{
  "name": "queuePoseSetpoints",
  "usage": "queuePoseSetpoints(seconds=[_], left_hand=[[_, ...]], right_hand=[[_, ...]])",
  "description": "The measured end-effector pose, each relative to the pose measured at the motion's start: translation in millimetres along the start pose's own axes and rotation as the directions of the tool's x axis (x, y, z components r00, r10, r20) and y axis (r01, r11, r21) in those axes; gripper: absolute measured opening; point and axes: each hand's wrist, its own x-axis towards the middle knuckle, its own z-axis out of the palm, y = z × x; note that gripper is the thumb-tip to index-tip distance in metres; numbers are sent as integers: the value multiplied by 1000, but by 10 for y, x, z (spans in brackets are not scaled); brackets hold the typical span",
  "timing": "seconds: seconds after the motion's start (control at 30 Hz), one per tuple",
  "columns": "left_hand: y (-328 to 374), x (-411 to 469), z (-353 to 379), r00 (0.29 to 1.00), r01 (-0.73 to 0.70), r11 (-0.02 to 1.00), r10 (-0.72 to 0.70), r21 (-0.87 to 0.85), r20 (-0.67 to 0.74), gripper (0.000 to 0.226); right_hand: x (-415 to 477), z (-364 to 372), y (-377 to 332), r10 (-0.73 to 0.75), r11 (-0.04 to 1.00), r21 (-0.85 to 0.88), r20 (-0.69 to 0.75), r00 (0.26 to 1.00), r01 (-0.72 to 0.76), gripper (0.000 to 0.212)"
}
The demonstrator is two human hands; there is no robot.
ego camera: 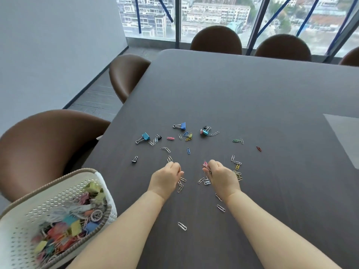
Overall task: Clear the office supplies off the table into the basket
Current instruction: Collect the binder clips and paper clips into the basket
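Observation:
Several paper clips (237,167) and small binder clips lie scattered on the dark table (242,98). Two bigger binder clips stand out, a blue one (182,125) and a light blue one (145,136). My right hand (221,176) holds a bunch of pink and silver paper clips (206,166) in curled fingers. My left hand (167,177) is curled just above the table, its fingertips at some silver clips (169,159); what it grips is hidden. A white perforated basket (25,216), at the lower left, holds many coloured clips.
Brown chairs (50,144) stand along the left side and far end of the table. A pale rectangular panel (343,136) sits in the tabletop at the right. Loose silver clips (182,226) lie between my forearms. Windows are beyond the far edge.

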Motion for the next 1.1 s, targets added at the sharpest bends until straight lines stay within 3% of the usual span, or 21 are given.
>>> queuePoseSetpoints(seconds=[0.17,0.37,0.53,0.67,0.77,0.87,0.93,1.1], left_hand=[[-272,-173,-990,986,18,996,-32,-90,-164,28],[-1116,-1016,-1917,974,220,975,-218,26,-65,40],[-1438,-1465,-2165,902,372,920,-390,125,184,41],[-1599,-1636,-2277,907,363,912,-393,190,150,47],[-1652,-1721,-2360,895,369,886,-421,281,151,34],[-1701,-1798,-2409,910,319,896,-381,308,166,32],[-1715,-1832,-2416,919,311,906,-364,286,154,30],[-1681,-1766,-2356,953,271,930,-296,247,70,25]], right_hand=[[240,-441,-694,-88,970,209,-170,981,123,34],[235,-612,-1742,-291,862,363,-215,932,353,27],[153,-657,-2540,-433,753,480,-154,888,450,34],[142,-623,-2918,-527,733,442,-111,842,517,23],[125,-551,-3074,-545,800,397,167,822,449,27],[82,-444,-3137,-519,854,290,423,743,431,50],[38,-404,-3140,-495,869,251,423,759,427,55],[0,-481,-3042,-460,883,250,288,840,397,43]])
